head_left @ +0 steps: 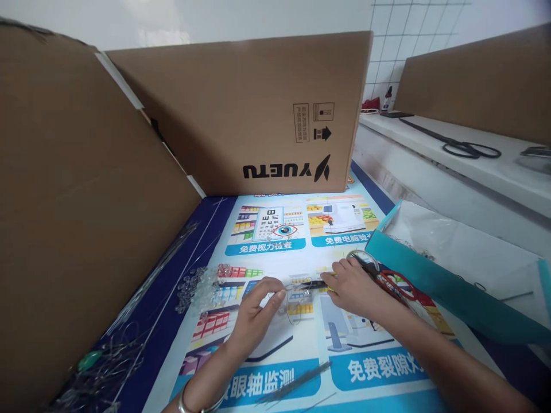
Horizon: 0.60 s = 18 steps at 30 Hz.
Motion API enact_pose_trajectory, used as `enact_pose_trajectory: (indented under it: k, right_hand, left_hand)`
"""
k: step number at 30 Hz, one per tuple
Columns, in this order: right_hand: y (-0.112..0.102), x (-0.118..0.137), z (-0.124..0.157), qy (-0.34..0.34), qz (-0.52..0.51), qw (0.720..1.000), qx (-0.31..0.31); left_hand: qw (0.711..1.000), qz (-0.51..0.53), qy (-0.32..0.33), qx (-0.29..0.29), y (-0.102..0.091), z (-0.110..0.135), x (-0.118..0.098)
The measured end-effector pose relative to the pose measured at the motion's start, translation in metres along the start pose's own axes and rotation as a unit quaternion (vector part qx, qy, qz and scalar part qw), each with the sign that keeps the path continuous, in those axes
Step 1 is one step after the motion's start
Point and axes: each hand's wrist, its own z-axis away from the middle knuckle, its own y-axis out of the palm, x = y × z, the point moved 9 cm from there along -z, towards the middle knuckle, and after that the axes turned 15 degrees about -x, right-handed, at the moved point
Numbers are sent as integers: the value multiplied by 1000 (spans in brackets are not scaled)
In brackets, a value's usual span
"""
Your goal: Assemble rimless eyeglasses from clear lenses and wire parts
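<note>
left hand (pixel 257 305) pinches seemingly thin wire (pixel 293 286) | right hand (pixel 350 287) wraps pliers (pixel 315 284) just beside | brace wire close to tips

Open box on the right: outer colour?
Teal; the open box shows best in the head view.
</note>
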Motion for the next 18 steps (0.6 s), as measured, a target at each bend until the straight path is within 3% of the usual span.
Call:
enact_pose_trajectory:
  k: [5, 9, 12, 18]
  right_hand:
    - [6, 1, -2, 25, 39, 999, -12]
    - [4, -13, -2, 98, -20, 995, -31]
    - [-8, -16, -1, 129, -90, 985, -67]
    - [-35, 16, -3, 33, -148, 984, -90]
  left_hand:
    - [999, -12, 33, -7, -2, 0, -3]
    - [997, -39, 69, 1, 0, 0, -7]
    - [996, -45, 81, -5, 0, 1, -8]
    - [996, -50, 75, 0, 1, 0, -9]
